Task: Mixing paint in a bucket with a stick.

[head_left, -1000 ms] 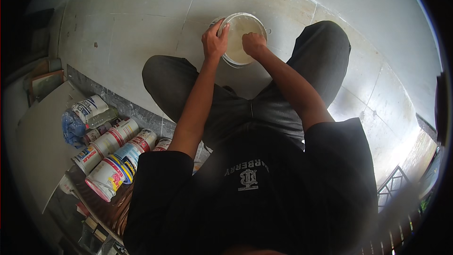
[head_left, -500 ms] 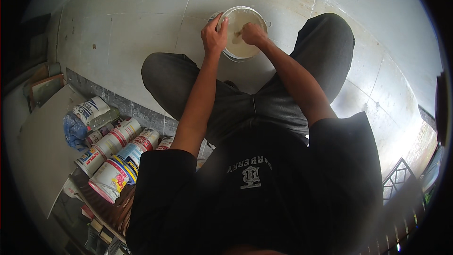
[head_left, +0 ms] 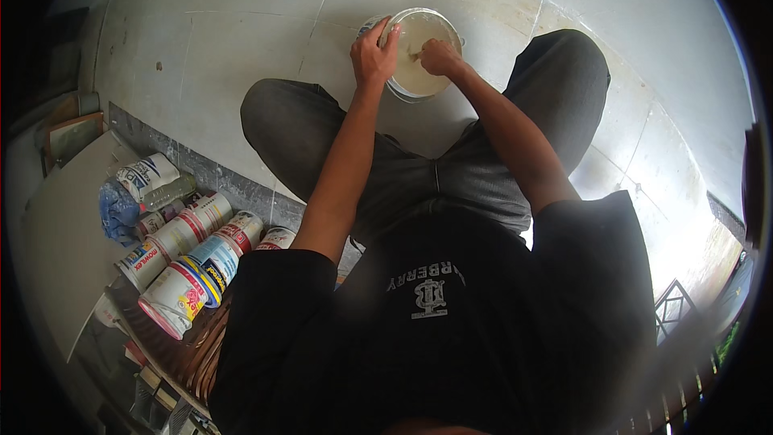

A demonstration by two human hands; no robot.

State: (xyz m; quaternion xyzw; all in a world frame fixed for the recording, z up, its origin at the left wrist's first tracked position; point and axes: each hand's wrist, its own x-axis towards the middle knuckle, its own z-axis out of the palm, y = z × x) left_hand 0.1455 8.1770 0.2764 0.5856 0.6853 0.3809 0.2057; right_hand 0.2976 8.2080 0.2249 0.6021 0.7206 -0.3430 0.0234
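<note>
A round white bucket (head_left: pixel 415 98) stands on the floor between my bent legs, with a pale cream, paint-like liquid (head_left: pixel 419 80) in it. My left hand (head_left: pixel 375 58) grips its left rim, the thumb over the edge and the fingers along the outer side. Over the liquid, my right hand (head_left: pixel 440 58) is closed in a fist. A short, pale end of some tool pokes out on its left side, touching or just above the liquid; the rest is hidden by the fist and the liquid, so its kind does not show.
Left of me, several used paint cans (head_left: pixel 179 294) lie on a brown slatted bench (head_left: pixel 173 346). Beside them are a clear plastic bottle (head_left: pixel 171 192) and a blue crumpled bag (head_left: pixel 119 211). The tiled floor (head_left: pixel 233 52) meets a pale wall (head_left: pixel 644 24) ahead and right.
My right fist has shifted slightly right and keeps its place over the liquid. The left hand stays on the rim. The whole view has turned a little.
</note>
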